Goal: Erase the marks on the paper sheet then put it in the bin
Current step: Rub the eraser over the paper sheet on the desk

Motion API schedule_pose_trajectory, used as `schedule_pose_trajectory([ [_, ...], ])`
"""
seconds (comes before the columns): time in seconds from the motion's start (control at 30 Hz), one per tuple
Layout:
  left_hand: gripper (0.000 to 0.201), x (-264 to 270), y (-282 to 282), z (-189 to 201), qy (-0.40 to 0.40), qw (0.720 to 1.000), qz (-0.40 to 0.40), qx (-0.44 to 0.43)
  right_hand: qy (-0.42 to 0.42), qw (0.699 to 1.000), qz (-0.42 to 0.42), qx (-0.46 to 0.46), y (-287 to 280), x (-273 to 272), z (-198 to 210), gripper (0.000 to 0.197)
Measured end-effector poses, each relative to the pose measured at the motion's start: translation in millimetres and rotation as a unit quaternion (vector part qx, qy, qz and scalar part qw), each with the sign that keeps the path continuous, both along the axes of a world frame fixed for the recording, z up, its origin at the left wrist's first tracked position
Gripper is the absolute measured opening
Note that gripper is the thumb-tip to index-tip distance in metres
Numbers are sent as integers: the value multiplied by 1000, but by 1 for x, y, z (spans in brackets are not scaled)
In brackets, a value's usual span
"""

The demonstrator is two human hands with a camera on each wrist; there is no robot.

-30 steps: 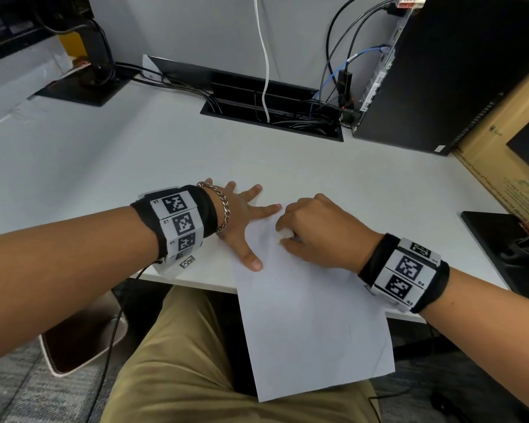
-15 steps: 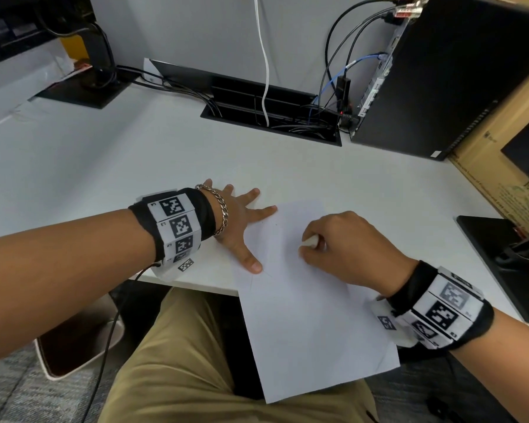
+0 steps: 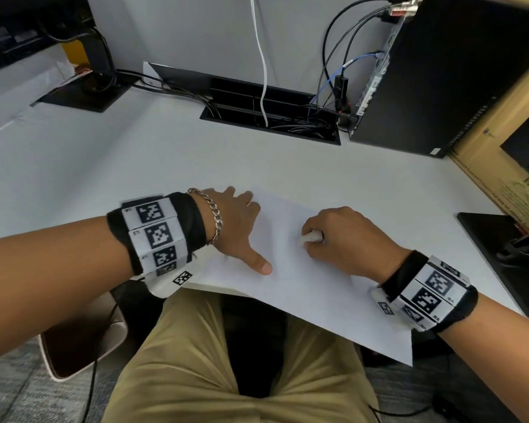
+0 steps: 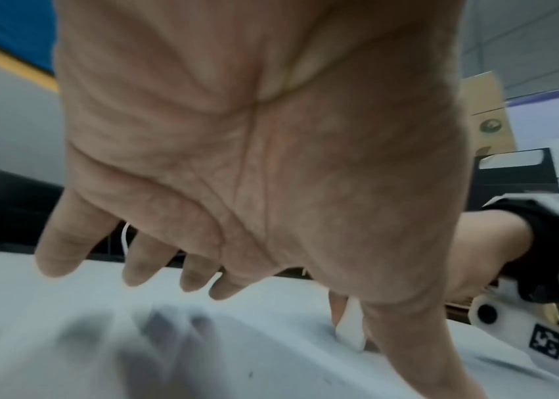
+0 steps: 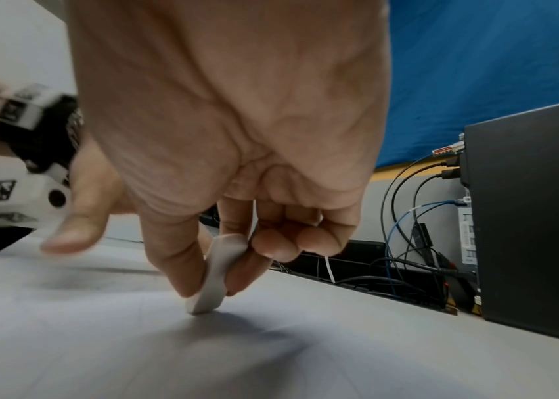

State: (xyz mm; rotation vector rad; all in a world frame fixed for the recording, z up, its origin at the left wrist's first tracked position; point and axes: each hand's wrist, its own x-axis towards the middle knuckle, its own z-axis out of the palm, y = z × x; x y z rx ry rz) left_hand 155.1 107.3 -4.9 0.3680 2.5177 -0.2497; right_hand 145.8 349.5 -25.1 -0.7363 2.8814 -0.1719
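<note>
A white paper sheet (image 3: 312, 288) lies on the desk near its front edge, its near part hanging out over my lap. My left hand (image 3: 242, 230) rests flat on the sheet's left side with fingers spread, thumb pointing toward me. My right hand (image 3: 339, 239) pinches a small white eraser (image 3: 311, 238) between thumb and fingers, its lower end touching the paper. The right wrist view shows the eraser (image 5: 216, 278) standing on edge on the sheet (image 5: 271, 351). In the left wrist view the eraser (image 4: 349, 329) shows behind my left hand's thumb. Faint pencil marks are barely visible. No bin is identifiable.
A black computer tower (image 3: 446, 74) stands at the back right with cables running into a desk cable tray (image 3: 272, 117). A cardboard box (image 3: 501, 148) and a black stand base (image 3: 507, 254) are on the right. A monitor base (image 3: 83, 93) sits at the back left.
The paper has turned counterclockwise, more of it lying across the desk. My right hand shifted right and toward me, and the eraser now shows in its pinch. The left hand stayed on the sheet.
</note>
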Motion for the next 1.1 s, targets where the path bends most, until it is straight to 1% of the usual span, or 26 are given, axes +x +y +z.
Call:
schedule_pose_trajectory([
  [0.07,146,-6,4,-5,-7,1000,3,28,-2,1000,6,8,-3,-1,3,25],
  [0.17,148,-8,8,-16,-17,999,-2,42,-9,1000,18,2,-10,-1,9,28],
  [0.37,151,-7,5,-27,-2,999,-8,43,-26,997,58,-43,-32,-7,13,30],
  [0.6,154,-9,2,-30,14,999,-7,38,-1,996,85,5,-49,-14,8,27],
  [0.67,154,-9,3,-30,18,999,-7,36,2,994,108,22,-48,-8,6,27],
  [0.8,155,-10,2,-34,22,999,-6,39,-14,986,162,24,-44,3,7,29],
  [0.87,155,-10,1,-35,19,999,-2,42,2,987,160,33,-44,-5,8,31],
  [0.93,155,-10,0,-35,17,999,1,46,44,986,155,41,-44,-14,5,31],
  [1.0,154,-10,0,-35,17,999,4,48,68,985,152,43,-44,-17,4,29],
  [1.1,154,-10,1,-34,15,999,3,40,53,977,195,63,-44,-7,4,24],
])
